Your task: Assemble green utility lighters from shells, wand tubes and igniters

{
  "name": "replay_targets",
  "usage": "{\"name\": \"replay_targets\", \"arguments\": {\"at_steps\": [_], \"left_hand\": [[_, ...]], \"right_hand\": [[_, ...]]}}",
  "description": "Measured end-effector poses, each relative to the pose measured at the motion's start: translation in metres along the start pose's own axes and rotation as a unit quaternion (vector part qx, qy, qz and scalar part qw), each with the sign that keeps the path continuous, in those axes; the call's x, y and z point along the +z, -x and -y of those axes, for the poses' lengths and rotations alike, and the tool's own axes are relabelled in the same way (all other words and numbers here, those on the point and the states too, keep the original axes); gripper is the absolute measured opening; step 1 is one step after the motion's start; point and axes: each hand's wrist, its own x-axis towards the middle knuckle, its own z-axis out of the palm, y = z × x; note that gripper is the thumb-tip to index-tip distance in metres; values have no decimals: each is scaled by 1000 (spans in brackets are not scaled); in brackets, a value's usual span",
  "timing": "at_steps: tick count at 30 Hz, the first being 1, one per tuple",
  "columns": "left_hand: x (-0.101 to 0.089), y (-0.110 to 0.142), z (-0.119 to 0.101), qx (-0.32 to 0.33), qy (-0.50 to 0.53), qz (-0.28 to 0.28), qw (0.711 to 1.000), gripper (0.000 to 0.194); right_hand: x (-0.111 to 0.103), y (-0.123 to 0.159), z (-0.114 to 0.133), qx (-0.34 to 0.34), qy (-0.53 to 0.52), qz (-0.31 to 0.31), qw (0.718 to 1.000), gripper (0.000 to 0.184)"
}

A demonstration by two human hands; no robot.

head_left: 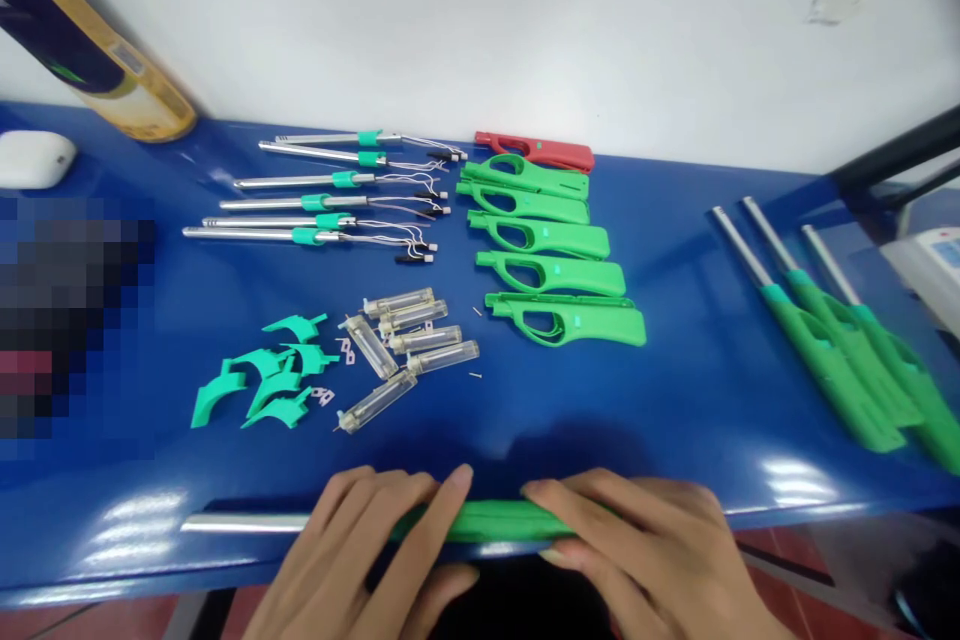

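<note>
A long-nosed green gas lighter [499,522] lies along the table's front edge, its metal tube [244,522] pointing left. My left hand [375,545] is closed over the lighter where tube and body meet, fingers on top and thumb below. Toward the other end, my right hand [645,545] grips the green body between fingers and thumb. Both hands cover parts of it. Beyond them lie clear fuel tanks [379,402], teal curved triggers [277,385] and green handle shells [570,320].
Several metal tubes with wires [247,235] lie at the back left, near a red shell [536,150]. Three assembled green lighters [832,370] rest at the right. A yellow and blue canister [142,100] and a white case [34,158] stand at the left; a white wall is behind.
</note>
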Motion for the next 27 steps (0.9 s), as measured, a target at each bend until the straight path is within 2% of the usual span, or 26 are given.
{"name": "replay_targets", "arguments": {"at_steps": [2,6,11,18,23,27], "left_hand": [[3,-3,3,25,-10,6,1000,50],[3,-8,10,16,-16,3,1000,54],[0,-19,9,-18,-3,13,1000,42],[6,-17,5,-5,-5,-8,1000,37],[6,-17,4,-33,9,-21,999,28],[5,-20,4,-53,1,-27,998,28]], "right_hand": [[1,-5,4,6,2,15,1000,49],[1,-11,-1,25,25,57,998,39],[4,-33,-13,63,7,17,998,34],[24,-70,-9,71,36,-22,997,22],[28,-74,-8,66,44,-33,996,26],[19,-69,-10,68,22,-33,997,25]]}}
